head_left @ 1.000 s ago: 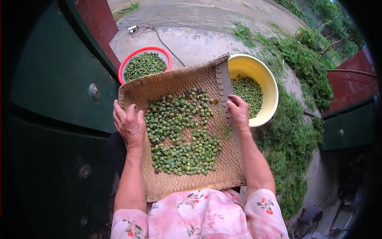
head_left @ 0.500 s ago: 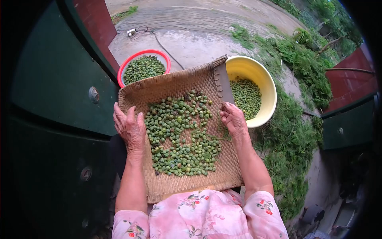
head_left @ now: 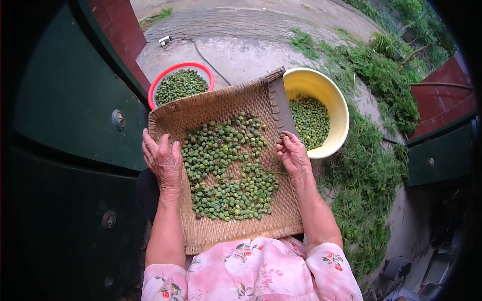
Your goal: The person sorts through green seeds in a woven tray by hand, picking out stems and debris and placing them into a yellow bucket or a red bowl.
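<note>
A woven winnowing basket (head_left: 216,234) rests on my lap, tilted with its raised far rim away from me. Small round green fruits (head_left: 226,193) lie spread over its middle, a few of them darkened. My left hand (head_left: 164,156) grips the basket's left edge, thumb over the inside and fingers bent at the rim. Over the right side of the weave, my right hand (head_left: 292,153) has thumb and fingers pinched together; whatever is between the fingertips is too small to make out. A thin green sprig (head_left: 271,172) lies just left of that hand.
Beyond the basket stand a red-rimmed basin (head_left: 182,88) and a yellow bucket (head_left: 335,108), both holding green fruits. Cut feathery greenery (head_left: 364,195) covers the ground at right. A dark green door (head_left: 75,100) stands close on my left. A cable (head_left: 211,62) crosses the concrete.
My right hand has shifted slightly, its fingertips still pinched. The left hand keeps its place on the basket's edge. The fruits lie much as before.
</note>
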The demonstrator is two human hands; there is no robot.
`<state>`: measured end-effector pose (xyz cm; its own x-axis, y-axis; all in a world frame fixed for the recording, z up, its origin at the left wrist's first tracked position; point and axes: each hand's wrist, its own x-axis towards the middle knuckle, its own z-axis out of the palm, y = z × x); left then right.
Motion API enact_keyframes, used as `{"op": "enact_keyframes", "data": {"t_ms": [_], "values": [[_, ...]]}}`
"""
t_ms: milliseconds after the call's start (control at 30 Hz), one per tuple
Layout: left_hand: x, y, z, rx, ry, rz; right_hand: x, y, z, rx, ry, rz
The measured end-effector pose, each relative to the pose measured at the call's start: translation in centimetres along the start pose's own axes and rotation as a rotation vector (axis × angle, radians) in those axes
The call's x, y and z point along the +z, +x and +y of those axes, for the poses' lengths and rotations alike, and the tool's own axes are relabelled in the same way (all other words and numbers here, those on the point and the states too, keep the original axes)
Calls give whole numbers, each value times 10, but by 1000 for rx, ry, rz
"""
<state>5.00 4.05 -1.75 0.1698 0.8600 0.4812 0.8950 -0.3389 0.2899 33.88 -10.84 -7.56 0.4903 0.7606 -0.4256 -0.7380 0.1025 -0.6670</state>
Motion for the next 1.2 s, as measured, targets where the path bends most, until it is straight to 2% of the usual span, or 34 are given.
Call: {"op": "enact_keyframes", "data": {"t_ms": [100, 333, 467, 533, 600, 633, 700, 800, 833, 900, 1133, 1200], "values": [[0, 0, 0, -7, 2, -1, -7, 2, 3, -10, 10, -69], [-1, 0, 1, -16, -10, -11, -3, -5, -2, 12, -42, -63], [-4, 2, 8, 103, 46, 109, 5, -11, 0, 12, -80, -70], [-15, 2, 32, 208, 62, 165, 17, -19, 1, 37, -107, -105], [-4, -8, 41, 368, -328, -2, 35, -32, 3, 81, -132, -184], [3, -17, 48, 391, -511, -124, 44, -40, 6, 81, -279, -205], [3, -38, 64, -163, -1077, -775, 64, -58, 14, 58, -575, -279], [-4, -47, 70, -471, -1508, -1208, 74, -71, 35, -61, -745, -471], [-2, -50, 71, -381, -1448, -1149, 72, -70, 42, -116, -788, -484], [3, -51, 67, -449, -1423, -1163, 69, -68, 51, -227, -873, -503], [0, -48, 71, -637, -1448, -1090, 71, -72, 52, -256, -869, -319], [2, -49, 69, -662, -1437, -1058, 67, -69, 44, -294, -933, -193]]}}
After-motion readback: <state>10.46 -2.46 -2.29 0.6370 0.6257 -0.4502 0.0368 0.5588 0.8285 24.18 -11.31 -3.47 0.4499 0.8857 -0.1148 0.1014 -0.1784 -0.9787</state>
